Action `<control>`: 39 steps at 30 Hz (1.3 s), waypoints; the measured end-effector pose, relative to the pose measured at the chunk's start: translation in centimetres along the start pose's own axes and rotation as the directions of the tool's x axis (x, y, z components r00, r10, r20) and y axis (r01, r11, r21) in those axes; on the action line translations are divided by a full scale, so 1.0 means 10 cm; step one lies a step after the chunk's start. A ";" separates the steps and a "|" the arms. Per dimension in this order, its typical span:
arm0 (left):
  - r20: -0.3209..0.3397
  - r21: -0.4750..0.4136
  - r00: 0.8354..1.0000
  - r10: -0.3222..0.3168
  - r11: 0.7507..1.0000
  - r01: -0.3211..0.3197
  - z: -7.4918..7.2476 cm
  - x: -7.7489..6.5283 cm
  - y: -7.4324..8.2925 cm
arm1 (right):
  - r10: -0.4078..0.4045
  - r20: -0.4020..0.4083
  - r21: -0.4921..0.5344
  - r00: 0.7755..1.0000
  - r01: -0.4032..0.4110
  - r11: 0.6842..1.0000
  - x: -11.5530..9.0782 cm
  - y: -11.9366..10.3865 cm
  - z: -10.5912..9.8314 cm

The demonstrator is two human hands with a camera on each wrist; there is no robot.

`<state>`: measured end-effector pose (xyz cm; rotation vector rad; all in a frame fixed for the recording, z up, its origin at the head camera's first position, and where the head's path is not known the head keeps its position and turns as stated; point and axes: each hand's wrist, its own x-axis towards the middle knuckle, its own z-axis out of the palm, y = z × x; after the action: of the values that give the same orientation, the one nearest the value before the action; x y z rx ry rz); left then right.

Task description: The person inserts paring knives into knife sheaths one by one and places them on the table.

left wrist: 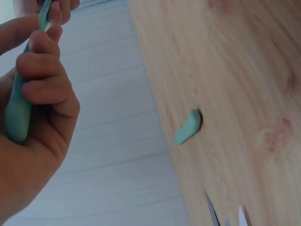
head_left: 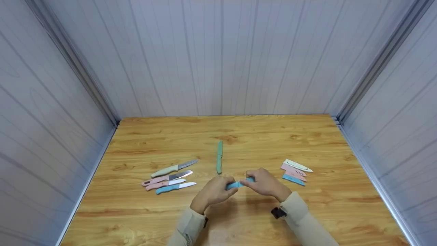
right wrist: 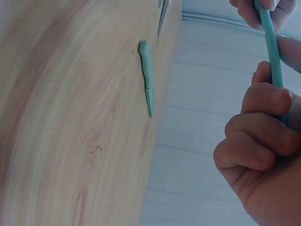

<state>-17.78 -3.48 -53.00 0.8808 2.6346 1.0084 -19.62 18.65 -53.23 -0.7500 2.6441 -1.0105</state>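
The left hand (head_left: 213,191) grips the handle of a blue knife (head_left: 239,183) above the table (head_left: 143,218), while the right hand (head_left: 266,184) pinches its sheathed blade end. Judged mid-sheathing; the next move calls for seating the cover. A green knife (head_left: 219,157) lies beyond.

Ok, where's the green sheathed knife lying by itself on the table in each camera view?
Head: the green knife lies upright in the picture at table centre, just beyond both hands.
Left wrist: only its rounded handle end shows, at mid-frame on the table edge.
Right wrist: it lies whole at upper centre, near the table edge.
Shared landmark: the blue knife held between the left hand and right hand.
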 end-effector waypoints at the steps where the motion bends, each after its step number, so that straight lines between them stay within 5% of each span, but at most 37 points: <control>1: 0.007 0.004 1.000 -0.008 1.000 0.008 0.01 -0.01 0.00 | 0.003 0.004 0.003 1.000 -0.003 1.000 0.00 0.01 0.01; 13: 0.124 0.003 0.989 -0.085 0.996 0.085 0.13 -0.07 -0.06 | 0.029 0.040 -0.037 0.999 -0.027 0.999 -0.01 0.05 0.01; 18: 0.092 -0.012 0.992 -0.091 0.996 0.092 0.14 -0.10 -0.11 | 0.039 0.005 -0.042 0.999 -0.039 0.998 -0.02 0.14 -0.03; 25: 0.009 -0.027 1.000 -0.016 1.000 0.016 0.12 -0.11 -0.22 | 0.068 -0.043 -0.013 0.997 -0.068 0.998 -0.11 0.30 -0.07; 30: -0.073 -0.066 0.990 -0.119 0.991 0.115 0.10 -0.05 -0.27 | 0.097 -0.061 -0.018 0.993 -0.098 0.995 -0.19 0.41 -0.06; 35: -0.140 -0.144 0.953 -0.269 0.958 0.250 0.08 0.09 -0.25 | 0.121 -0.045 -0.028 0.992 -0.122 0.992 -0.28 0.47 -0.06; 39: -0.178 -0.154 0.935 -0.306 0.947 0.281 0.09 0.22 -0.23 | 0.141 -0.043 0.017 0.989 -0.140 0.990 -0.36 0.50 -0.09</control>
<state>-20.28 -3.05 -55.15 0.3571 2.7153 1.2188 -18.79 24.28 -55.83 -0.5357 2.6801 -1.0175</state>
